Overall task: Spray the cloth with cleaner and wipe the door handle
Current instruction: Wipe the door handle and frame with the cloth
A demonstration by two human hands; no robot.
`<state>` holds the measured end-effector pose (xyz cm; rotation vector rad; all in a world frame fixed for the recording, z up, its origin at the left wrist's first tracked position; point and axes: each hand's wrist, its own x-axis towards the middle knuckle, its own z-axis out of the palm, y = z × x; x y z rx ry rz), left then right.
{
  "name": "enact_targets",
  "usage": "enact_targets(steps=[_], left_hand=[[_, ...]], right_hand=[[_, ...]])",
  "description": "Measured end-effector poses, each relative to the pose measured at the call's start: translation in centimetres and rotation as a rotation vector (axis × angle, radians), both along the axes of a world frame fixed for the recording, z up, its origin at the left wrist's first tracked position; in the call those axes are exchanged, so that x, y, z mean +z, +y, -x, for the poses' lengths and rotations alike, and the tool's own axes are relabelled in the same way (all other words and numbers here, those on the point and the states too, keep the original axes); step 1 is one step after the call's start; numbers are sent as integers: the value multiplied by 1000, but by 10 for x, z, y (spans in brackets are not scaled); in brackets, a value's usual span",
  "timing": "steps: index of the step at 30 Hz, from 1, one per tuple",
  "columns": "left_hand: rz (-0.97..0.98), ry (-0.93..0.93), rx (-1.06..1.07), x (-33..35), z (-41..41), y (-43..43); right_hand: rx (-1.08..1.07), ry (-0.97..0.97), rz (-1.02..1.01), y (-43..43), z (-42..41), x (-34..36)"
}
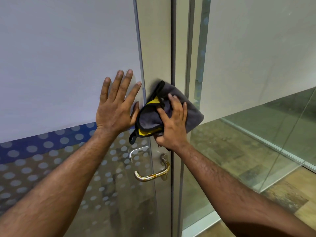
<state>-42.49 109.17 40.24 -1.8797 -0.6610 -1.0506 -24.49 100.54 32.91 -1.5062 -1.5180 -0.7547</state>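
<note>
A grey cloth (191, 106) with a yellow inner side and black trim is pressed against the metal door stile, under my right hand (172, 127), which grips it. The cloth sits above the door handle (153, 175), a curved metal lever with rusty stains, and does not touch it. My left hand (116, 106) lies flat on the frosted glass door (59, 57), fingers spread, just left of the cloth. No spray bottle is in view.
A second lever handle (135, 152) shows through the glass on the far side. A dotted blue band (42, 147) crosses the door. To the right stand a door frame (189, 48) and a clear glass partition (256, 142) over wood flooring.
</note>
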Motion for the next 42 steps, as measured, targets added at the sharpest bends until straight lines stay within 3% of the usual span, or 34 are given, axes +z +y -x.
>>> enact_targets(steps=[8, 16, 22, 25, 30, 36, 42], left_hand=[[7, -3, 11, 0, 0, 0], [8, 3, 13, 0, 1, -1], [1, -6, 11, -2, -1, 1], [-1, -5, 14, -1, 0, 2], [-3, -8, 10, 0, 0, 1], [19, -5, 25, -1, 3, 2], [16, 1, 26, -1, -1, 1]], right_hand=[[16, -177, 128, -1, -10, -17], [14, 64, 43, 6, 13, -9], [-52, -229, 140, -5, -9, -37], [-134, -118, 151, -8, -13, -42], [-59, 30, 86, 13, 15, -20], [-7, -289, 246, -7, -8, -54], [-55, -19, 160, 1, -1, -47]])
